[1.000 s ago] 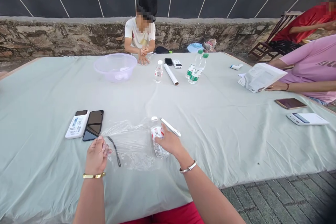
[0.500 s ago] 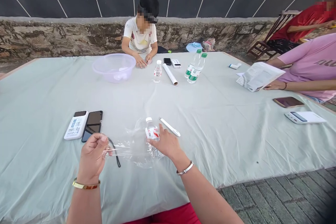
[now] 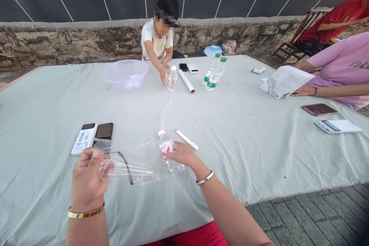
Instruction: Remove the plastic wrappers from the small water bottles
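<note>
My left hand (image 3: 90, 175) pinches the edge of a clear plastic film (image 3: 138, 165), pulled into creases toward the left. The film stretches across the cloth to a small water bottle (image 3: 168, 149) with a white cap and a red-and-white label. Around that bottle's right side, my right hand (image 3: 184, 155) is closed, thumb across the label. The bottle leans slightly, its lower part against or over the film; I cannot tell which. A white pen-like cutter (image 3: 186, 139) lies just beyond my right hand. Under the film runs a black wrist strap (image 3: 126, 165).
Left of centre lie a white power bank (image 3: 83, 140) and a dark phone (image 3: 104, 130). Farther back stand a purple basin (image 3: 125, 75), another small bottle (image 3: 172, 78), a white roll (image 3: 186, 80) and two green-capped bottles (image 3: 213, 73). People sit opposite and at right.
My left hand has pulled the film left and slightly toward me. My right hand has closed around the bottle, which now tilts. The person opposite has reached a hand to the other small bottle.
</note>
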`<state>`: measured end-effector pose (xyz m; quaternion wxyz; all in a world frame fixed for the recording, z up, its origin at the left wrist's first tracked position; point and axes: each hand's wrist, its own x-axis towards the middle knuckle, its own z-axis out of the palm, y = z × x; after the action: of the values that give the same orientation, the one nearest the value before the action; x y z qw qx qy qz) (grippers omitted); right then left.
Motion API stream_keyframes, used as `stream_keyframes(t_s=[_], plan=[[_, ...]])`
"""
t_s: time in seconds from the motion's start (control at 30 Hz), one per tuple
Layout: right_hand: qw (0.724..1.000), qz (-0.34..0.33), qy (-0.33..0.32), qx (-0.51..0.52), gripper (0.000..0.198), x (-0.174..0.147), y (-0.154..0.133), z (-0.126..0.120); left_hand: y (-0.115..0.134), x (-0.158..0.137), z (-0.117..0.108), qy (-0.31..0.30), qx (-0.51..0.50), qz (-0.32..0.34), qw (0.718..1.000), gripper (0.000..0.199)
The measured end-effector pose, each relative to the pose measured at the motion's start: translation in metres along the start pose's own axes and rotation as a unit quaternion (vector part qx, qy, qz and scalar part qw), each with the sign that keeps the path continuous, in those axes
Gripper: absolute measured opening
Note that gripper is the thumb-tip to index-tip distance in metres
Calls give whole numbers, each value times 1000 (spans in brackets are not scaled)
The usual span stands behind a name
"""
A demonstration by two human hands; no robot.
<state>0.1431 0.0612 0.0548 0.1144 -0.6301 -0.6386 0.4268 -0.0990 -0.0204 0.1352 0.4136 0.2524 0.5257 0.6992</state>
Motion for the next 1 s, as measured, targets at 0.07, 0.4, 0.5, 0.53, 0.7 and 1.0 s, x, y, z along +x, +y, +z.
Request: stream_keyframes(t_s=[0.07,0.4,0.5,0.53,0.7,1.0], plan=[[996,-36,10,77,31,9,8,-6,1,5,-4,30,-14,-3,999,32],[955,-114,246,121,67,61,14,-2,-21,12,-14,42,-6,-37,998,29],[956,-123,246,105,71,58,16,4,-34,6,-1,-12,32,-80,996,28],[957,-120,247,94,75,52,16,3,-39,4,5,-35,59,-91,994,28],[931,-201,277,129,45,-2,-9,-11,-62,-13,34,-195,224,-141,944,33],[756,-352,-457,308,92,-30,-57,24,-15,-61,39,-465,158,-269,828,36]])
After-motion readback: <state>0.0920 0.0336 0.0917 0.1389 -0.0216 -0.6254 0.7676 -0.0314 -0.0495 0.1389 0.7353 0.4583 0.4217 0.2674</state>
